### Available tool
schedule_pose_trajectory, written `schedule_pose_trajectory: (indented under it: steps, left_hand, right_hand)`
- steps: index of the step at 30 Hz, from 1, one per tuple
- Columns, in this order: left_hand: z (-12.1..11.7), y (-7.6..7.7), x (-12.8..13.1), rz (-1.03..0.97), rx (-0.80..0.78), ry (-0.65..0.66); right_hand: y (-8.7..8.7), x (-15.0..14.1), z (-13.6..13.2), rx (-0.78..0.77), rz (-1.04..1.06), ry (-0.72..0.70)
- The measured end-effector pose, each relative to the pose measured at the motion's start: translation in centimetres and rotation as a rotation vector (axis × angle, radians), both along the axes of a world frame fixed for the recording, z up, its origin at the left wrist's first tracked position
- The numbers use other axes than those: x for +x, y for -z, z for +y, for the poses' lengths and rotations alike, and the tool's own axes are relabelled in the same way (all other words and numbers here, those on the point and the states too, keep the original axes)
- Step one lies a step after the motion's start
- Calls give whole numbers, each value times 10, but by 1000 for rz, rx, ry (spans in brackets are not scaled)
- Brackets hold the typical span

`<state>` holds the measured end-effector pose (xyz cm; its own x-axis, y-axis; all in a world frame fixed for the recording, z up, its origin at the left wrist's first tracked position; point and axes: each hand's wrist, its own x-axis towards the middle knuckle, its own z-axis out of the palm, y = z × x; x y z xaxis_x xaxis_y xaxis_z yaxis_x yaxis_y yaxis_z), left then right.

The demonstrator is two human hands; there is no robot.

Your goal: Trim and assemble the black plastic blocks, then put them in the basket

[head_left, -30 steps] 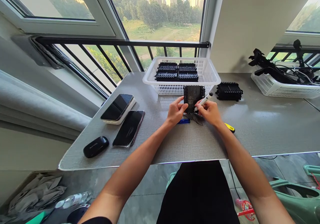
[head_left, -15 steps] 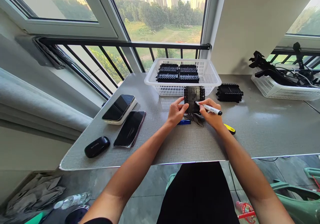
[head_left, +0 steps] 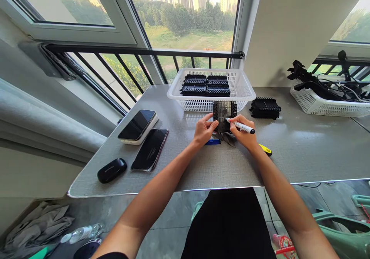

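Observation:
My left hand (head_left: 204, 128) grips the left edge of a black ribbed plastic block (head_left: 224, 112), which is tilted up above the table. My right hand (head_left: 242, 130) holds a white marker pen (head_left: 243, 127) with a black end. The pen's tip is at the lower right of the block's face; whether it touches is too small to tell. Under my hands lie a blue object (head_left: 213, 141) and some crumpled dark material (head_left: 228, 139). A yellow-and-black handle (head_left: 266, 150) shows beside my right wrist. Another black ribbed block (head_left: 265, 108) rests to the right.
Behind my hands, a white plastic basket (head_left: 245, 93) holds several black blocks. A second white basket (head_left: 323, 106) with black gear and cables stands at the right. Two phones (head_left: 137, 125) (head_left: 149, 150) and a black case (head_left: 112, 170) lie left on the grey table (head_left: 185, 174).
The block in my left hand has tilted slightly, so its face catches more light. My right hand and the marker have shifted very slightly left.

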<state>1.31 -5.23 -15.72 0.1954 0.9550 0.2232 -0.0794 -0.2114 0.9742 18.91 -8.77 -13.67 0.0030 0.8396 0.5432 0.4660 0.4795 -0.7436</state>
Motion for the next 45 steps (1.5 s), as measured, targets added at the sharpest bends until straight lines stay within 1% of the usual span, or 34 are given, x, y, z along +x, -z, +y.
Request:
schedule_pose_trajectory:
  steps: [2, 7, 9, 13, 17, 24, 30, 33, 38, 41, 45]
  left_hand:
    - [1, 1, 0, -9, -12, 8]
    - [1, 3, 3, -18, -34, 10]
    - [0, 4, 4, -5, -29, 19]
    - [-2, 6, 4, 25, 15, 41]
    - [-3, 7, 5, 59, 49, 41]
    - [-3, 8, 6, 81, 75, 41]
    - [-4, 5, 4, 108, 68, 73]
    - [-4, 3, 4, 114, 70, 74]
    - [-4, 2, 5, 88, 51, 34]
    - [-2, 4, 4, 105, 73, -38]
    - [1, 4, 0, 102, 94, -150]
  right_hand:
    - [1, 0, 1, 11, 22, -7]
    - [1, 1, -1, 88, 218, 26]
    - [0, 1, -2, 100, 244, 18]
    - [-3, 1, -4, 91, 190, -19]
    - [-3, 1, -2, 68, 133, 20]
    - [-2, 1, -1, 29, 115, 39]
    - [-1, 0, -1, 44, 81, 46]
    - [0, 0, -1, 90, 67, 44]
    - [1, 3, 0, 193, 98, 123]
    - [-1, 4, 1, 226, 115, 154]
    - [-3, 4, 3, 233, 160, 155]
